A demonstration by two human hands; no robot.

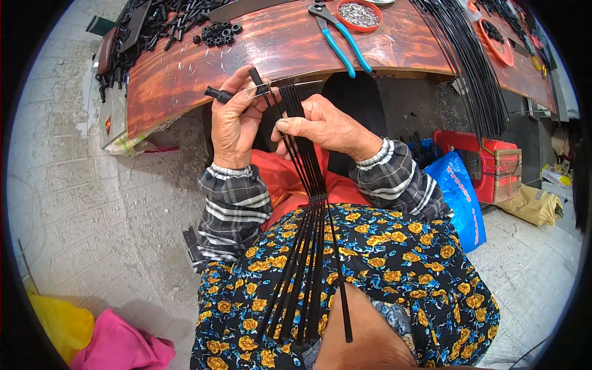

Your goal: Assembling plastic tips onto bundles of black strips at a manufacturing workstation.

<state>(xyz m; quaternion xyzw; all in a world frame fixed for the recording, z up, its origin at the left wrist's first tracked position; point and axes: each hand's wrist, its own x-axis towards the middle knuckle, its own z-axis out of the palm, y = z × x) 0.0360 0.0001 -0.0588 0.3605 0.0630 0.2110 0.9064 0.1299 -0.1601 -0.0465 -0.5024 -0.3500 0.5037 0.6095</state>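
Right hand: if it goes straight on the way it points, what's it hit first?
Past the thin black rods it already grips, probably the left hand, which lies beyond the fingertips of the right hand. Single view, so depth is unclear; it might pass above or below.

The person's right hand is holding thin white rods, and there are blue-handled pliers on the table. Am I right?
Not quite: the thin rods are black, not white, as the head view shows. The right hand is holding them, and blue-handled pliers are on the table.
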